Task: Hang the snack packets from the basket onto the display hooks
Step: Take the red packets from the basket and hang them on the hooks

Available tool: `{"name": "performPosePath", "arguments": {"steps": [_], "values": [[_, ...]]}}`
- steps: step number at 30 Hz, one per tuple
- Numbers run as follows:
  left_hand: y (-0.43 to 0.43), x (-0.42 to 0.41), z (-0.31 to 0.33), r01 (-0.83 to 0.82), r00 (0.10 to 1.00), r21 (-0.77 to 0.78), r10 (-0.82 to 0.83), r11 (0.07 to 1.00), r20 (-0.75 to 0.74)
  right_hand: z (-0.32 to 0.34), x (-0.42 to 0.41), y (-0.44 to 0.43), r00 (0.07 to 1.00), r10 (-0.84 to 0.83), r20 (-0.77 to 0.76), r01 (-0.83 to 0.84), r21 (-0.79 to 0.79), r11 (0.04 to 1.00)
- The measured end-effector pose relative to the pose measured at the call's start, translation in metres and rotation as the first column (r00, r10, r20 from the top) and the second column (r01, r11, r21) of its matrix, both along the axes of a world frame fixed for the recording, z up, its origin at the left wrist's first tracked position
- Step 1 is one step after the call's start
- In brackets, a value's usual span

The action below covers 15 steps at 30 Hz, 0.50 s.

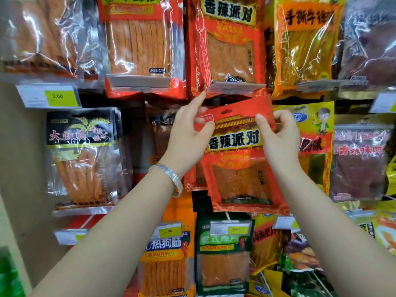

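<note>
Snack packet (237,163) pinched in hands (188,136) (280,140) before crowded display rack (139,82)

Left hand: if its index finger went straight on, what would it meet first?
Probably the bottom edge of the hanging red packet above, by its clear price tag holder. The left hand points that finger up and right; the tip looks almost there, though depth is unclear.

Shop, hanging snack packets (139,39) in rows, price tags (48,95) reading 2.00

One head-worn view, facing forward, close to hanging snack packets (137,39)
</note>
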<state>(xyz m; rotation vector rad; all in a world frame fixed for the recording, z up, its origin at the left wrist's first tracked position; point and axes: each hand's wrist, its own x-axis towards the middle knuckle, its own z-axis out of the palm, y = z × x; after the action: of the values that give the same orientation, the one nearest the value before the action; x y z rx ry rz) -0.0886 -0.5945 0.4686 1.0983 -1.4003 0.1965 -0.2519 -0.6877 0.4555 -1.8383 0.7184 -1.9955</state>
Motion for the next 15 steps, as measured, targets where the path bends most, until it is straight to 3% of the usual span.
{"name": "performPosePath", "arguments": {"steps": [4,11,15], "values": [[-0.008,-0.005,0.008,0.061,0.998,0.032,-0.061,0.998,-0.004,0.012,0.004,-0.004,0.999,0.039,0.01,-0.039,0.024,0.999],[-0.009,0.001,0.003,0.097,0.995,0.028,-0.096,0.995,-0.017,0.007,0.019,-0.027,0.982,0.162,0.1,-0.181,0.229,0.957],[-0.014,0.009,-0.013,0.093,0.996,0.032,-0.093,0.995,-0.01,-0.01,0.023,-0.033,0.993,0.065,0.102,-0.089,0.25,0.964]]}}
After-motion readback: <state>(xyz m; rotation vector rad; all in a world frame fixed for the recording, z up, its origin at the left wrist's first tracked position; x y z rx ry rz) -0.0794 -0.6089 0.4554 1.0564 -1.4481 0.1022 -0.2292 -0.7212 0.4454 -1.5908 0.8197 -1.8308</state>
